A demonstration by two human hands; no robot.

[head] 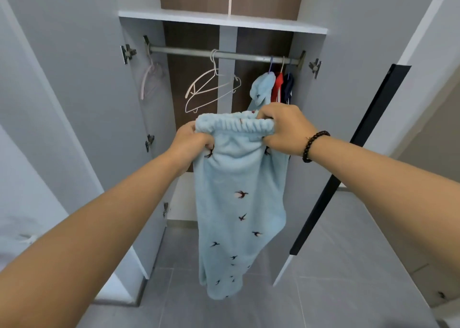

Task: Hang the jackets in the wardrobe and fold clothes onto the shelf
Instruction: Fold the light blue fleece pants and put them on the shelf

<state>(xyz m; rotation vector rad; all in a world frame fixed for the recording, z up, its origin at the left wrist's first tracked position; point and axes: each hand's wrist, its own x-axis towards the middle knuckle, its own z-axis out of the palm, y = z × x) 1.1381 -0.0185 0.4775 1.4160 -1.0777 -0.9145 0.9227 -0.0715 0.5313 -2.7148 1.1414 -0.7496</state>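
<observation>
Left hand [190, 141] and right hand [283, 128] gripped blue trousers [239, 203] by waistband, fingers curled tight; trousers hung before open wardrobe [221, 20], under rail [224, 54], jackets [273, 86] right

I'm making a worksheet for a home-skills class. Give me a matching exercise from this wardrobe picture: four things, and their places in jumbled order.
Things:
1. fleece trousers
2. white hangers
3. pink hanger
4. red garment

Places:
A. rail, far left end
B. held by the waistband in the left hand and right hand
C. rail, right end, between a pale blue and a navy garment
D. middle of the rail

Pairs: 1-B, 2-D, 3-A, 4-C
</observation>
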